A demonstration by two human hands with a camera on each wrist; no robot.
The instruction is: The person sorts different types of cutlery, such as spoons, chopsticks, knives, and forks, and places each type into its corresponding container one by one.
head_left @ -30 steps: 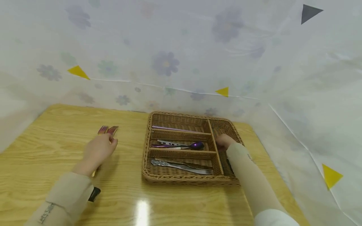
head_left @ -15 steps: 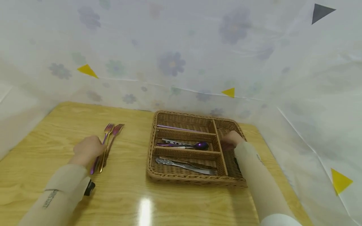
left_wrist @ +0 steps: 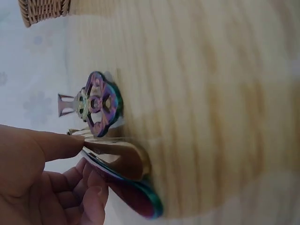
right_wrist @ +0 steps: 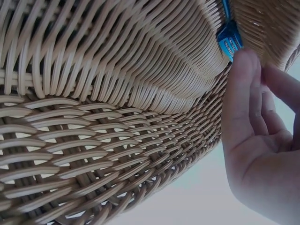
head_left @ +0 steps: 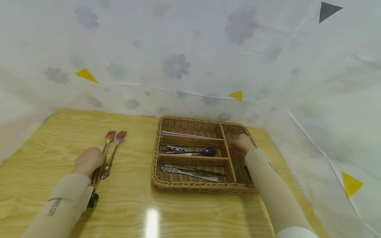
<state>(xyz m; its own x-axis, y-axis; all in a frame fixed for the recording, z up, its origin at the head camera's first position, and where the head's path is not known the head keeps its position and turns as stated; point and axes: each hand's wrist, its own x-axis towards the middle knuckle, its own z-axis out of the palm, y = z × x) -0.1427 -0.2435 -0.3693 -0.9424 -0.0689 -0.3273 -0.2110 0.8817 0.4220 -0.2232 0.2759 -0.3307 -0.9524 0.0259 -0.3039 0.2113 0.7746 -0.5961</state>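
head – left hand (head_left: 88,161): on the tabletop (head_left: 53,138), fingers curled over the handle ends of two forks (head_left: 110,149)
head – forks: lie side by side on the tabletop, well left of the basket (head_left: 196,189), prongs pointing away from the person, handle ends at the left hand
head – right hand (head_left: 242,144): inside the basket's right long compartment, far end; finger pose hidden from here
head – basket: wicker tray, three crosswise slots on the left, one long slot on the right
head – far slot: one thin pale stick (head_left: 184,135)
head – middle slot: purple spoon (head_left: 193,152), bowl to the right, beside other thin pieces
head – near slot: silver knife (head_left: 191,174)
head – backdrop: flowered sheet (head_left: 178,66) with yellow triangle (head_left: 236,95)
left wrist – left hand (left_wrist: 47,183): thumb and fingers curled, pinching the rainbow-coloured handle of a fork (left_wrist: 119,185)
left wrist – second fork (left_wrist: 96,105): ornate cut-out handle end just beside the thumb tip, lying on the tabletop (left_wrist: 201,108)
left wrist – basket (left_wrist: 44,9): corner only, top left, well apart from the hand
right wrist – right hand (right_wrist: 262,136): fingers straight and together, tips against the basket wall (right_wrist: 140,61), gripping nothing
right wrist – blue label (right_wrist: 228,40): on the weave just beside the fingertips
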